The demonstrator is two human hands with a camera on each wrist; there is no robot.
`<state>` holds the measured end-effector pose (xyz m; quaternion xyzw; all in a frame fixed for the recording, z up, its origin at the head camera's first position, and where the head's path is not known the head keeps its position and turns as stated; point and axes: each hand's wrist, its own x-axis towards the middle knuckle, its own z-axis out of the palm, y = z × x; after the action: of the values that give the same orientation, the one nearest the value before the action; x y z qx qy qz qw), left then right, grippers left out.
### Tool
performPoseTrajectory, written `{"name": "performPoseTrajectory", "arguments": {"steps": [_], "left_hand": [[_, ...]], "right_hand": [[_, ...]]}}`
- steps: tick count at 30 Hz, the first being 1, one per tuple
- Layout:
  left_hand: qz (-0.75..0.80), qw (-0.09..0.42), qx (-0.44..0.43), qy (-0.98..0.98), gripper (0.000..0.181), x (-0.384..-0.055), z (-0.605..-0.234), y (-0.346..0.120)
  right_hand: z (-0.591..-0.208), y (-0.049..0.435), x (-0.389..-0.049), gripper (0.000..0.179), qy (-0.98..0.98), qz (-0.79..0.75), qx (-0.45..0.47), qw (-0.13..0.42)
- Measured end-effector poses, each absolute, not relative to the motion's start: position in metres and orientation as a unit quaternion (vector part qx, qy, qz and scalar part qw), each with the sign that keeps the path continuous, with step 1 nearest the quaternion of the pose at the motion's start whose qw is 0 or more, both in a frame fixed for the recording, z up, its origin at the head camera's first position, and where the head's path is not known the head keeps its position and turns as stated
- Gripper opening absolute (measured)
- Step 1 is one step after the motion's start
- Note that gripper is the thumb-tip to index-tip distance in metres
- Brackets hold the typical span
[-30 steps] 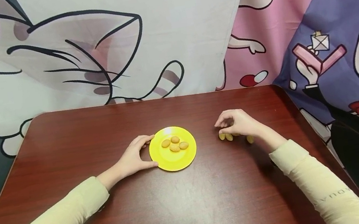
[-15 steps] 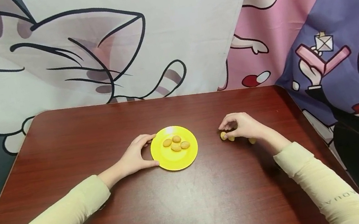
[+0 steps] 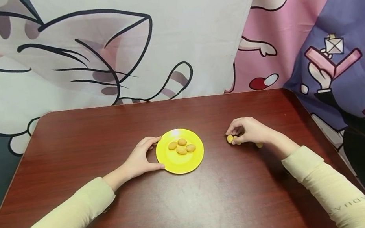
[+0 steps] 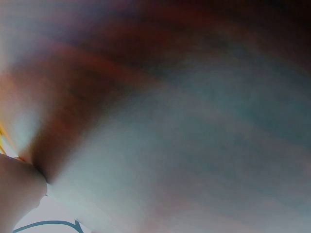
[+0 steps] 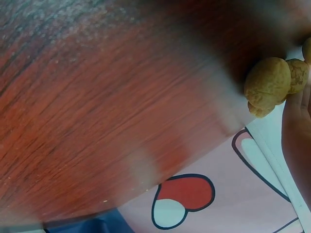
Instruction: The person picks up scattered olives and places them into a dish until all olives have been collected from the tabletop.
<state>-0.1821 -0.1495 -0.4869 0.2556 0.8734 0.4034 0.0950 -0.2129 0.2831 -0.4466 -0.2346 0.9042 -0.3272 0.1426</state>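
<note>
A round yellow plate [image 3: 182,166] lies on the table with several small oval yellow-brown pieces [image 3: 182,150] grouped on it. My left hand [image 3: 141,158] holds the plate's left rim, thumb at the lower edge and fingers at the upper. To the right, the thumb and fingers of my right hand [image 3: 249,129] close in around a small oval yellow-brown piece [image 3: 230,138] at the table. Others lie beside and under the hand, partly hidden by it. The right wrist view shows these pieces [image 5: 267,83] clustered, with lightly wrinkled skin. In the left wrist view, a thumb or finger [image 4: 19,187] shows at the edge.
The dark red-brown wooden table [image 3: 184,213] has its far edge against a white cloth [image 3: 204,26] with a cat drawing. A pink and blue printed cloth [image 3: 341,5] hangs along the right side. One more small oval piece [image 3: 259,144] lies below the right wrist.
The right hand has lowered slightly and its fingertips have drawn in around a piece. The left hand stays at the plate. The whole head view has shifted a little to the right.
</note>
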Motion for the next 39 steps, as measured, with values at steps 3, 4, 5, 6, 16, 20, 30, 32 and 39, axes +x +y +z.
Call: {"name": "performPoseTrajectory", "arguments": {"steps": [3, 4, 5, 6, 16, 20, 30, 32, 39], "left_hand": [[0.404, 0.097, 0.256, 0.873, 0.093, -0.182, -0.486, -0.149], [0.404, 0.098, 0.255, 0.873, 0.093, -0.181, -0.485, -0.148], [0.404, 0.098, 0.255, 0.873, 0.093, -0.181, -0.485, -0.148], [0.403, 0.098, 0.254, 0.874, 0.093, -0.181, -0.485, -0.148], [0.402, 0.096, 0.256, 0.874, 0.093, -0.182, -0.486, -0.147], [0.401, 0.094, 0.256, 0.875, 0.093, -0.182, -0.486, -0.148], [0.401, 0.091, 0.255, 0.875, 0.093, -0.182, -0.485, -0.15], [0.401, 0.09, 0.255, 0.875, 0.093, -0.182, -0.486, -0.149], [0.4, 0.088, 0.259, 0.875, 0.093, -0.182, -0.487, -0.148]], "right_hand": [[-0.447, 0.283, -0.212, 0.024, 0.904, -0.326, -0.239, 0.136], [-0.447, 0.283, -0.212, 0.023, 0.905, -0.325, -0.24, 0.134], [-0.447, 0.282, -0.212, 0.022, 0.904, -0.326, -0.242, 0.133], [-0.447, 0.282, -0.212, 0.022, 0.904, -0.326, -0.242, 0.132], [-0.448, 0.279, -0.212, 0.022, 0.907, -0.319, -0.237, 0.136], [-0.448, 0.279, -0.212, 0.021, 0.905, -0.328, -0.235, 0.136], [-0.444, 0.268, -0.217, 0.019, 0.904, -0.33, -0.248, 0.107], [-0.443, 0.265, -0.218, 0.019, 0.903, -0.331, -0.255, 0.102], [-0.441, 0.253, -0.223, 0.02, 0.901, -0.327, -0.268, 0.094]]}}
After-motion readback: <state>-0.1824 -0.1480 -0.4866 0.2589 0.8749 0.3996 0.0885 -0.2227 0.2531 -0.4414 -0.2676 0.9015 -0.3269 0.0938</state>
